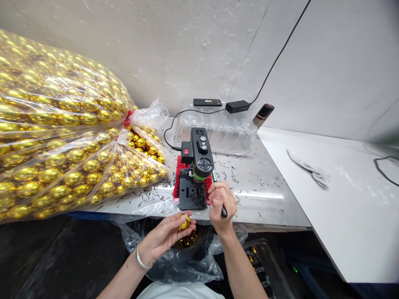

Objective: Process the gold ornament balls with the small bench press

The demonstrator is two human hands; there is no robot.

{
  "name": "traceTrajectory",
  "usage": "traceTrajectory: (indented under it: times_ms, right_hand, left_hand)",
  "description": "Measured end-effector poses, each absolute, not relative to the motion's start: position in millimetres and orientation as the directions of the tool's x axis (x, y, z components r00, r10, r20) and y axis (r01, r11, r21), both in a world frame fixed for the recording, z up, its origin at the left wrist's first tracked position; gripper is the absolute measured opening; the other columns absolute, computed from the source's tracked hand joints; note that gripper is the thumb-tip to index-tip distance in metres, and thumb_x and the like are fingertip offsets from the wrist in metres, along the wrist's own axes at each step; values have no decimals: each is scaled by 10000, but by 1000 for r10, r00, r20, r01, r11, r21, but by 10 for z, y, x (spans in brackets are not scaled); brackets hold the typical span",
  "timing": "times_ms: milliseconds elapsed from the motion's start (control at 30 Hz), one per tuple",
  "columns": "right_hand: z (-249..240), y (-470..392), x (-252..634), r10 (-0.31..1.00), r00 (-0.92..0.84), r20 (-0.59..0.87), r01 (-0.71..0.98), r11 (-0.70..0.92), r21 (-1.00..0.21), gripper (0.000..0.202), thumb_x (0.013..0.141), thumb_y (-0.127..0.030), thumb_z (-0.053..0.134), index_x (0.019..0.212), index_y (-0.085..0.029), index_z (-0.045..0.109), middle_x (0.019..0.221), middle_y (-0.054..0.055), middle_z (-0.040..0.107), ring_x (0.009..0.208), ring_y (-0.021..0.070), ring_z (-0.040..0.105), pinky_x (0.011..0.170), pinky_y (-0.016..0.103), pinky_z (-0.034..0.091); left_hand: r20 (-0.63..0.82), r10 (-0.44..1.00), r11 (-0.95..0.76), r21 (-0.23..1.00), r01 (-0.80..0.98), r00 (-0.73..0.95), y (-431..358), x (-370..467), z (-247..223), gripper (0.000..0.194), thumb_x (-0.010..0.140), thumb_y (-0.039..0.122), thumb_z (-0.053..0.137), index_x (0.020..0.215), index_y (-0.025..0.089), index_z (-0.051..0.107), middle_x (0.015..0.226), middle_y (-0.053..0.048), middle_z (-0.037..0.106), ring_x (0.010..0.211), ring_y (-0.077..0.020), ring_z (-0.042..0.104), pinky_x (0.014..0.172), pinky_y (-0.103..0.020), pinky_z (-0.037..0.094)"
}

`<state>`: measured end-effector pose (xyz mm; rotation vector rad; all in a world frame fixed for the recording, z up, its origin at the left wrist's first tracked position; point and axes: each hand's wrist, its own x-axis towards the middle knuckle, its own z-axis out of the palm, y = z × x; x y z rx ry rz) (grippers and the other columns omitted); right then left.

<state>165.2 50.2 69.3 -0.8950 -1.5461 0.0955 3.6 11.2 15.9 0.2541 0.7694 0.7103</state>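
Note:
My left hand (171, 233) holds a shiny gold ball (184, 221) between thumb and fingers, in front of the table edge. Wrapped round the black-tipped lever (224, 211) of a small bench machine (202, 153) is my right hand (222, 203). The black machine has a red switch on its left side and stands on a slotted black base plate (190, 193). Under the base lies a red mat (176, 182), strewn with short black bits. Below my left hand, more gold balls (188, 239) show in a clear plastic bag (174, 265).
Large clear bags of gold balls (62, 145) fill the left side. Behind the machine are a clear plastic tray (218, 131), a phone (207, 102), a power adapter (237, 106) and a dark-capped bottle (263, 115). Scissors (308, 168) lie on the white table (352, 207) at right.

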Motion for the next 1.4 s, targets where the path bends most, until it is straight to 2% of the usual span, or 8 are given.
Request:
traceTrajectory:
  times_ms: [100, 167, 433, 567, 733, 833, 1000, 1400]
  right_hand:
    - [691, 497, 1658, 585, 81, 807, 480, 687, -546, 283, 882, -68, 368, 639, -201, 423, 619, -8, 471, 667, 124, 526, 591, 270, 400]
    - [688, 493, 1663, 589, 76, 805, 478, 687, -547, 280, 880, -62, 367, 643, -200, 422, 626, -6, 474, 668, 123, 524, 590, 269, 400]
    - [663, 494, 1679, 589, 45, 807, 484, 694, -533, 272, 873, -46, 364, 655, -203, 409, 623, -7, 465, 678, 122, 516, 597, 265, 405]
    - [640, 498, 1681, 589, 50, 807, 467, 700, -540, 272, 873, -48, 367, 655, -203, 413, 599, -12, 455, 677, 125, 522, 596, 266, 413]
    - [629, 495, 1694, 594, 34, 804, 485, 693, -533, 265, 878, -69, 367, 657, -203, 429, 611, -3, 471, 681, 131, 530, 592, 273, 426]
    - [621, 496, 1702, 593, 27, 805, 494, 692, -526, 260, 878, -73, 367, 663, -201, 437, 615, 1, 476, 679, 133, 530, 588, 275, 427]
    - [610, 494, 1708, 581, 23, 814, 491, 703, -515, 250, 875, -70, 373, 674, -200, 446, 626, 3, 480, 694, 137, 536, 592, 277, 438]
    - [412, 494, 1726, 568, 5, 823, 483, 719, -499, 236, 907, -138, 346, 705, -192, 453, 722, 25, 508, 687, 127, 517, 591, 274, 439]
  left_hand:
    - [-508, 789, 614, 625, -482, 346, 314, 99, 284, 317, 789, 365, 701, 988, 118, 693, 874, -86, 714, 684, -101, 625, 574, -170, 476]
    - [-499, 822, 565, 652, -506, 276, 462, 129, 310, 286, 793, 356, 698, 960, 124, 698, 841, -67, 711, 626, -80, 593, 524, -157, 451]
    - [-416, 898, 422, 714, -559, 146, 747, 197, 205, 380, 581, 226, 835, 899, 146, 643, 844, -28, 698, 803, -153, 663, 796, -266, 515]
    - [-326, 945, 293, 889, -352, -37, 795, 257, 96, 423, 613, 315, 803, 947, 172, 587, 838, -9, 682, 794, -145, 641, 789, -280, 490]
    - [-52, 992, 46, 997, -55, -111, 862, 353, -113, 351, 700, 368, 714, 967, 186, 577, 994, -66, 677, 985, -205, 624, 897, -345, 450]
    - [60, 994, -44, 985, 166, -90, 867, 373, -212, 314, 751, 346, 676, 1023, 200, 617, 1040, -75, 672, 1013, -222, 612, 939, -391, 423]
    - [181, 983, -140, 840, 524, -27, 841, 379, -246, 315, 762, 335, 689, 1068, 260, 678, 1013, -57, 680, 1033, -257, 582, 970, -461, 362]
    - [291, 953, -275, 695, 664, 91, 806, 394, -231, 297, 812, 356, 655, 1087, 246, 670, 1041, -65, 704, 1031, -252, 566, 963, -452, 352]
